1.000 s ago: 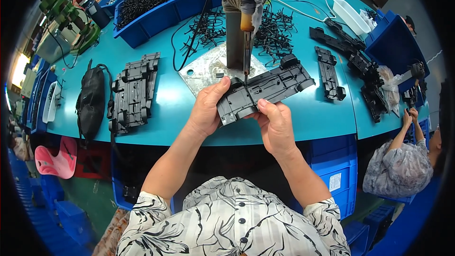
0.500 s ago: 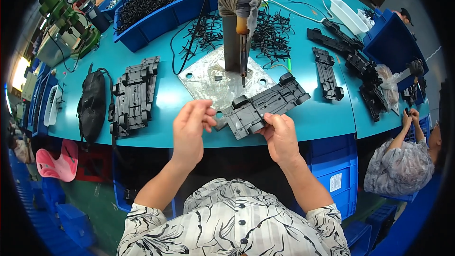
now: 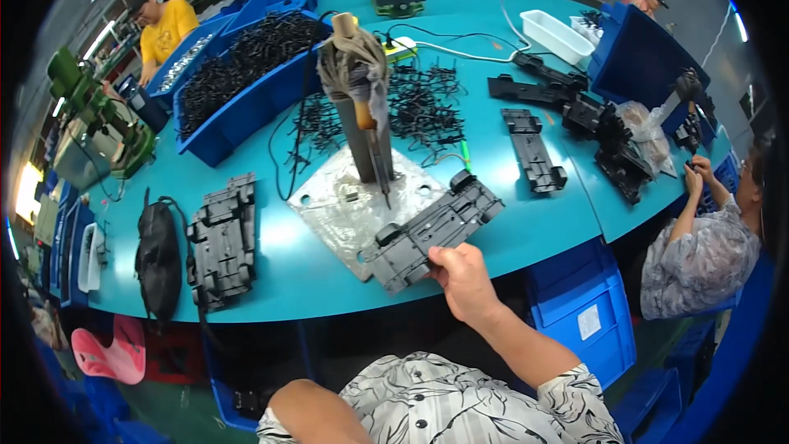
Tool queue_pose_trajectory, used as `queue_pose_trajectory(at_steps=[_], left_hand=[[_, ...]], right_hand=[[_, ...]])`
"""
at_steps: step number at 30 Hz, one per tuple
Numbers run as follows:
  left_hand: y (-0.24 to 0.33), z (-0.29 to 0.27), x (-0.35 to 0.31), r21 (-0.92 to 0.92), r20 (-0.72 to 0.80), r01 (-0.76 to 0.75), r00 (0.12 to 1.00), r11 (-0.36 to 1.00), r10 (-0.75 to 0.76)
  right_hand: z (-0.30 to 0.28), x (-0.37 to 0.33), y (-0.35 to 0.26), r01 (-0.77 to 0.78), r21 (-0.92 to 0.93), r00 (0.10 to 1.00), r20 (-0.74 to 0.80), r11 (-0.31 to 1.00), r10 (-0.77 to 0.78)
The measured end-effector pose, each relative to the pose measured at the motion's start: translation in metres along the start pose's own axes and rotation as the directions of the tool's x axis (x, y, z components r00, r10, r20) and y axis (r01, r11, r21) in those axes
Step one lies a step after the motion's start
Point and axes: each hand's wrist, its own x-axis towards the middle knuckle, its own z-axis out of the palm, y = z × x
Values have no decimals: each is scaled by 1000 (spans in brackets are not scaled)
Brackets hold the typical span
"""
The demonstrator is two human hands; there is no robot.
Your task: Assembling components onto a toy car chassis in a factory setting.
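My right hand (image 3: 464,279) is closed on the near edge of a black plastic chassis (image 3: 427,234), a long flat part with wheel-arch shapes at its corners. The chassis lies tilted over the right corner of a square metal plate (image 3: 329,214). Above the plate a soldering iron (image 3: 371,136) points down, tied with grey cloth (image 3: 353,66) to an upright post; its tip is just beyond the chassis. My left hand is out of the picture; only the bent left arm shows at the lower edge.
Stacked black chassis (image 3: 226,238) and a black bag (image 3: 159,259) lie at left. Another chassis (image 3: 534,152) is at right, near more black parts (image 3: 604,127). Behind the post are loose black pieces (image 3: 423,99) and a blue bin (image 3: 226,144). A co-worker (image 3: 699,255) sits at right.
My left hand has drawn back from beside the chassis and out of the picture. My right hand still grips the chassis. The view has tilted up, so the bench appears lower.
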Motion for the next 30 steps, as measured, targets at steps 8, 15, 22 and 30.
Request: queue_pose_trajectory(at_steps=[8,15,22,30], left_hand=[[-35,59,6,137,-540,-135,821,981,189],[-52,-3,-87,253,-318,-530,744,809,587],[-32,-58,-29,616,316,-517,853,595,415],[-47,-167,15,663,-647,543,762,515,29]], right_hand=[[-4,-2,-4,-5,9,1000,29,1000,5],[1,-4,-7,4,0,1000,27,1000,-4],[-3,-3,-1,-15,27,1000,25,1000,14],[2,-5,-9,-5,-76,994,112,997,14]])
